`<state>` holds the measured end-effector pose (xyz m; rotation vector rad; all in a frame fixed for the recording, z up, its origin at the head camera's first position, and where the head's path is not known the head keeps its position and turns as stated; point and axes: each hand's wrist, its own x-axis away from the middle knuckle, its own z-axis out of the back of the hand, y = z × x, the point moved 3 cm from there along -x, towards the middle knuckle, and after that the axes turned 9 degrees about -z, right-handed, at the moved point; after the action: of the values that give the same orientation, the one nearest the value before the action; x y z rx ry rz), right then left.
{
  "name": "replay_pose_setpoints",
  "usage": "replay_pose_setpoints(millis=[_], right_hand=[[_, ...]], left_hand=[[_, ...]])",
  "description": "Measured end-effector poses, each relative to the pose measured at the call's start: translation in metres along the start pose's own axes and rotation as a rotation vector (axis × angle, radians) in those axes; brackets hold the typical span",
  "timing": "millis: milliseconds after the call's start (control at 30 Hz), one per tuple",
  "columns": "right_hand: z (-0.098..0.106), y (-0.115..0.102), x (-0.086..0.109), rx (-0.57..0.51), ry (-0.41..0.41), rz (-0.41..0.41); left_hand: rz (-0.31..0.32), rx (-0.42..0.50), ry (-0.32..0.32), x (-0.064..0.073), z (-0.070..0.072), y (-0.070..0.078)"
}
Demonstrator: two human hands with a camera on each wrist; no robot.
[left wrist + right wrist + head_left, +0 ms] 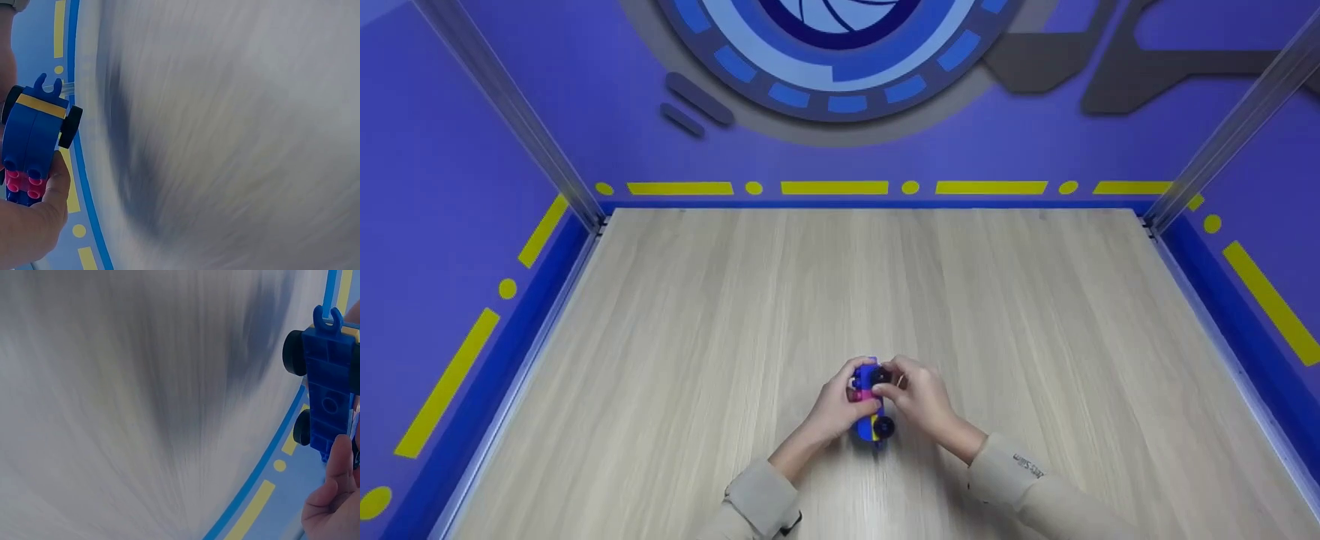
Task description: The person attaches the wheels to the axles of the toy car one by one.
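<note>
A toy car point(865, 432) of blue, pink and yellow building blocks with black wheels is between both hands, low in the middle of the head view. My left hand point(837, 409) grips it from the left, thumb across its top. On the right, my right hand point(924, 397) pinches the car at its far black wheel point(879, 376). The near black wheel point(884, 427) is uncovered. Pink studs point(26, 184) and a yellow strip point(40, 106) show in the left wrist view. In the right wrist view the blue underside point(329, 391) faces the camera, with a hooked end.
A wood-grain tabletop point(840, 285) spreads around the hands. Purple-blue panels point(840, 161) with yellow dashes stand at the back and both sides, joined by metal posts point(510, 112) at the corners.
</note>
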<state>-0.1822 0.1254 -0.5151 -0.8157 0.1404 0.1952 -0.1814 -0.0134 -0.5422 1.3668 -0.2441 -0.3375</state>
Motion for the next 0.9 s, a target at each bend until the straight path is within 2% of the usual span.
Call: replay_pose_setpoints(millis=[133,433,733,900], right_hand=[[-0.001,0.000,0.001,0.009,0.028,0.021],[-0.002,0.000,0.002,-0.016,0.129,0.137],[-0.002,0.001,0.002,-0.004,0.148,0.136],[-0.002,0.000,0.001,-0.004,0.162,0.137]], left_hand=[[0.023,0.011,0.002,0.000,0.001,-0.001],[0.020,0.034,-0.004,0.000,0.002,0.001],[0.023,0.038,-0.007,0.000,0.001,0.002],[0.008,0.058,-0.021,0.004,0.004,0.015]])
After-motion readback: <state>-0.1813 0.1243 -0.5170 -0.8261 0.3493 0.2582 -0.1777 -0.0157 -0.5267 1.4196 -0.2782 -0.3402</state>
